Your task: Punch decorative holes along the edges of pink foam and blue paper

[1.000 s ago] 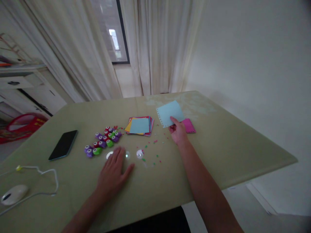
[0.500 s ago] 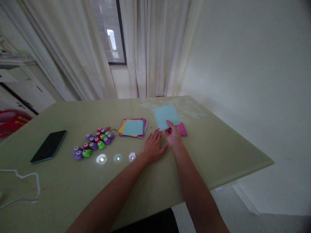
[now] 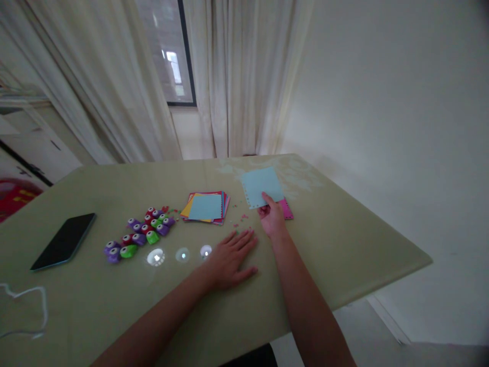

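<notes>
A light blue sheet of paper (image 3: 261, 184) with a row of punched holes along its left edge is pinched in my right hand (image 3: 272, 216), thumb on top. Behind that hand, partly covered, lies a pink piece (image 3: 286, 209) with holes along its edge. My left hand (image 3: 232, 258) rests flat on the table, palm down and fingers spread. Small pink paper bits (image 3: 242, 218) are scattered just beyond its fingertips. Farther left is a stack of coloured paper (image 3: 205, 207), a light blue sheet uppermost.
Several purple, red and green toy pieces with eyes (image 3: 145, 228) cluster on the left of the table (image 3: 305, 265). Beyond them lies a dark tablet (image 3: 64, 241), with a white cable (image 3: 45, 306) nearer me. A wall (image 3: 401, 127) borders the right side.
My left hand has drawn back toward me, away from the right hand and the sheet, uncovering small paper bits. My right hand still holds the light blue sheet in nearly the same place.
</notes>
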### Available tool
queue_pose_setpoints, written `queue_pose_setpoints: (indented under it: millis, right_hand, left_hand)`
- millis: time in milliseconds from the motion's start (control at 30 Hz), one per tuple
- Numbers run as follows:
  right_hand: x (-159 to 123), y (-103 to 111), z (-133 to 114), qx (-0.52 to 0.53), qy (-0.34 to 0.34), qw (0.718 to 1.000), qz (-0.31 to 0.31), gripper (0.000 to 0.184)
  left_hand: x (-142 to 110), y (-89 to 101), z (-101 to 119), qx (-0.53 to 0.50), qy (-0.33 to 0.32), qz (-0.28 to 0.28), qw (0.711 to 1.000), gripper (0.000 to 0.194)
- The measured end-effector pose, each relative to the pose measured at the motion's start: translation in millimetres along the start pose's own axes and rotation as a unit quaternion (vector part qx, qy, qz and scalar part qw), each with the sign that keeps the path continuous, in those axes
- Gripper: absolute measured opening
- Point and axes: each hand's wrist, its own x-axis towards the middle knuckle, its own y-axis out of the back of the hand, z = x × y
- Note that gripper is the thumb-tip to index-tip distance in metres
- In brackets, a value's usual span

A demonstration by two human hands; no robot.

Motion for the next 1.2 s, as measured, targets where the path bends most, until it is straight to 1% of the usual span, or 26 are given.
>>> queue_pose_setpoints:
  millis: [33,100,167,233,267,300,333,400,433,500,533,567,600,633,667,700,767,833,900,967,1033,1067,1133,1167,1200]
  right_hand:
    - [-2.0,-0.9,0.5,-0.003,0.0,1.0,0.0,0.048]
    - [-5.4,-2.7,1.9,-0.011,-0.001,1.0,0.0,0.047]
    - [-7.8,-4.3,3.7,-0.018,-0.006,1.0,-0.001,0.047]
    - [-8.5,-4.4,4.9,-0.025,-0.009,1.0,-0.002,0.047]
    - [-8.0,-3.7,4.8,-0.027,-0.011,1.0,-0.001,0.047]
    - [-7.1,-2.5,4.1,-0.028,-0.011,1.0,0.001,0.047]
    - [-5.8,-0.9,3.0,-0.028,-0.009,1.0,0.004,0.047]
    - [-3.2,1.9,0.1,-0.022,-0.003,1.0,0.01,0.046]
    - [-2.3,2.5,-1.1,-0.017,0.0,1.0,0.012,0.045]
    - [-2.8,1.2,-1.9,-0.006,0.007,1.0,0.01,0.043]
    - [-4.1,-0.8,-1.3,-0.003,0.009,1.0,0.008,0.042]
    - [-6.2,-3.6,-0.1,-0.001,0.01,1.0,0.004,0.041]
    - [-8.9,-6.9,1.6,0.0,0.011,1.0,-0.004,0.04]
    - [-11.9,-10.3,3.6,0.0,0.012,1.0,-0.016,0.038]
    - [-15.1,-13.5,5.8,0.002,0.011,0.999,-0.033,0.037]
    - [-18.1,-16.2,7.9,0.006,0.007,0.999,-0.052,0.037]
    - [-23.1,-19.6,11.4,0.012,-0.005,0.996,-0.083,0.038]
    - [-26.2,-20.2,13.6,0.011,-0.016,0.995,-0.094,0.041]
    - [-27.7,-18.8,14.3,0.001,-0.018,0.995,-0.096,0.043]
    - [-28.2,-16.6,13.6,-0.011,-0.014,0.995,-0.1,0.045]
    - [-28.6,-14.7,12.4,-0.024,-0.008,0.994,-0.103,0.048]
    - [-28.9,-14.2,11.9,-0.031,-0.006,0.994,-0.105,0.05]
    - [-30.8,-14.5,12.3,-0.044,-0.004,0.993,-0.108,0.054]
    - [-32.5,-15.4,13.5,-0.052,-0.005,0.992,-0.114,0.055]
    - [-35.1,-16.7,15.6,-0.063,-0.01,0.99,-0.124,0.055]
  left_hand:
    - [12.5,0.1,-3.6,0.01,0.007,-0.003,1.0,0.079]
    - [37.0,2.1,-13.7,0.018,0.03,0.005,0.999,0.068]
    - [54.3,6.1,-23.2,0.03,0.059,0.022,0.998,0.063]
    - [56.5,11.5,-27.1,0.045,0.081,0.041,0.995,0.063]
    - [49.9,14.3,-26.2,0.052,0.087,0.049,0.994,0.063]
    - [38.0,16.9,-23.8,0.058,0.089,0.055,0.993,0.064]
    - [20.7,18.8,-20.4,0.062,0.089,0.059,0.992,0.067]
    - [-25.6,20.5,-13.3,0.071,0.085,0.063,0.992,0.071]
    - [-51.8,20.3,-10.5,0.081,0.071,0.07,0.992,0.073]
    - [-100.2,19.2,-6.8,0.089,0.051,0.057,0.993,0.078]
    - [-118.8,18.7,-5.4,0.086,0.056,0.042,0.994,0.081]
    - [-131.5,18.5,-3.8,0.079,0.058,0.034,0.995,0.084]
    - [-137.6,18.5,-2.1,0.068,0.064,0.028,0.995,0.085]
    - [-137.0,18.5,-0.5,0.056,0.066,0.02,0.996,0.086]
    - [-130.1,18.4,0.6,0.046,0.07,0.016,0.996,0.085]
    - [-117.8,17.9,1.1,0.034,0.069,0.01,0.997,0.084]
    - [-83.0,15.2,-1.1,0.014,0.066,-0.006,0.998,0.083]
    - [-44.7,10.5,-6.3,0.012,0.063,-0.008,0.998,0.085]
    - [-12.9,5.9,-12.4,0.017,0.07,0.01,0.997,0.087]
    - [5.2,5.1,-18.8,0.023,0.076,0.039,0.996,0.086]
    - [5.7,11.3,-27.8,0.028,0.079,0.075,0.994,0.08]
    - [-1.1,17.5,-34.3,0.032,0.085,0.096,0.991,0.076]
    - [-27.4,34.1,-51.9,0.041,0.121,0.142,0.982,0.055]
    - [-45.5,43.4,-62.6,0.049,0.153,0.169,0.972,0.047]
    - [-65.4,52.3,-73.6,0.058,0.186,0.192,0.962,0.043]
